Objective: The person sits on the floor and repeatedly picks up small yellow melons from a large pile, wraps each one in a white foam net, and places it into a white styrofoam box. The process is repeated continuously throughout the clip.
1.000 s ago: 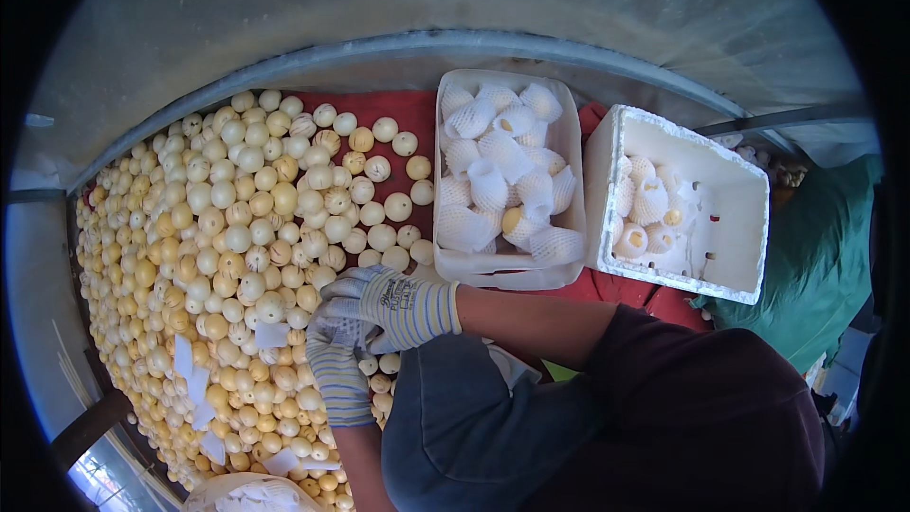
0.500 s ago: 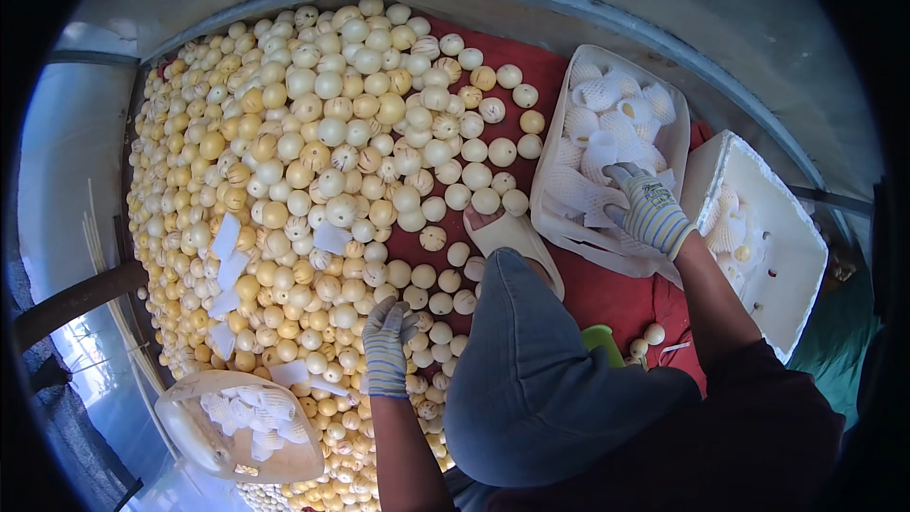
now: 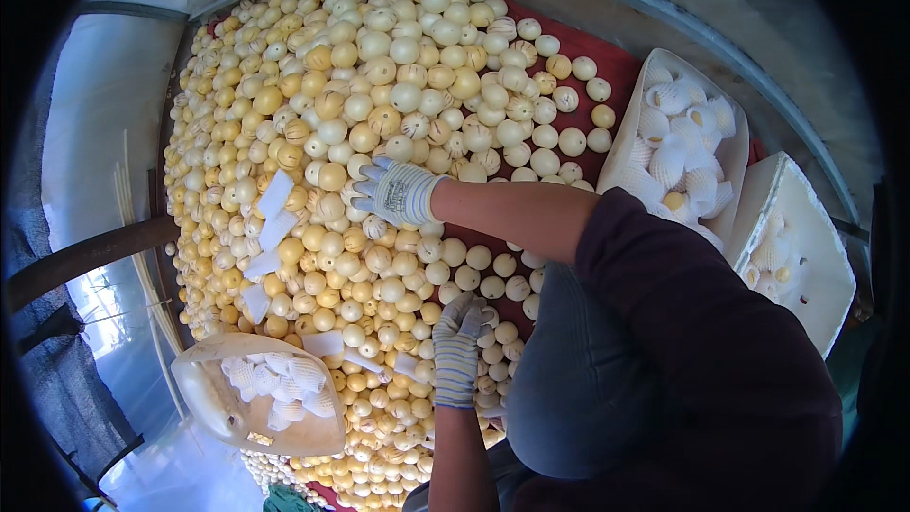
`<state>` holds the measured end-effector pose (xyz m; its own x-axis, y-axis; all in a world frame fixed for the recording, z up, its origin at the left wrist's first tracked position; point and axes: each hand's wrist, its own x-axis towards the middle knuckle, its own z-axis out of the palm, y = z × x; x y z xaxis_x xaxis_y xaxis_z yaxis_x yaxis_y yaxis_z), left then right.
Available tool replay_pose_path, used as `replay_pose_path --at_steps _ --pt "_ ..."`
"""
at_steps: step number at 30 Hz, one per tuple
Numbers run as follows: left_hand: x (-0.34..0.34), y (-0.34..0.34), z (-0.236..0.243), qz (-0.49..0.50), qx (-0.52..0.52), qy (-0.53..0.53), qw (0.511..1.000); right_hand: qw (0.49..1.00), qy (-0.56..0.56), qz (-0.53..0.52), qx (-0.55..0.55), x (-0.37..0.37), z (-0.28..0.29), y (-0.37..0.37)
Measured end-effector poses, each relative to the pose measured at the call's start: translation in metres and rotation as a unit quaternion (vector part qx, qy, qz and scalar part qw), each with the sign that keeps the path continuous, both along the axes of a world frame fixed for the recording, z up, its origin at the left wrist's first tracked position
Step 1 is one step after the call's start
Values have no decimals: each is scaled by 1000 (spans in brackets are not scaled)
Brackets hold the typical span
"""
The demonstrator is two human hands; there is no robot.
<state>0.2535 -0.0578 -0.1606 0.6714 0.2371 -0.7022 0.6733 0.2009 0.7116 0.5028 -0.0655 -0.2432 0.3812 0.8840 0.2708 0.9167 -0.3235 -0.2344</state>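
Cream and yellow pepino melons [image 3: 327, 128], some with purple streaks, lie in a broad heap. My right hand [image 3: 396, 192], in a grey-and-striped glove, reaches left across the heap. Its fingers are apart and touch the melons below them; I see nothing held. Nearer my knee, my left hand [image 3: 457, 346], gloved alike, rests low over the melons at the heap's right edge. Its fingers are loosely bent and apart, and its palm side is hidden. White foam sleeves [image 3: 668, 161] fill a pale plastic crate [image 3: 621, 163] at the right, a few of them around melons.
Beside the crate stands a white foam box [image 3: 813, 246] with several sleeved melons. A translucent plastic tub [image 3: 199, 396] holding foam sleeves lies at the lower left. White slips [image 3: 275, 193] are scattered on the heap. Red cloth [image 3: 607, 49] shows under the melons.
My right hand has moved left from the crate of foam sleeves to the melon heap. My left hand stays low over the melons. The view has shifted, so the scene sits further right.
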Motion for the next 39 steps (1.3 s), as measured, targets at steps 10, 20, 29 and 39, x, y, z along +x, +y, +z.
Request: replay_pose_path --at_steps 10,20,29,39 --pt "26 73 24 180 196 -136 954 868 486 -72 64 -21 65 -54" --pt "99 17 5 65 229 -120 964 922 336 -102 164 -51 54 -135" --pt "97 22 8 27 148 -125 981 858 461 -120 192 -53 47 -147" --pt "102 0 39 -9 114 -200 973 853 454 -137 217 -58 43 -153"
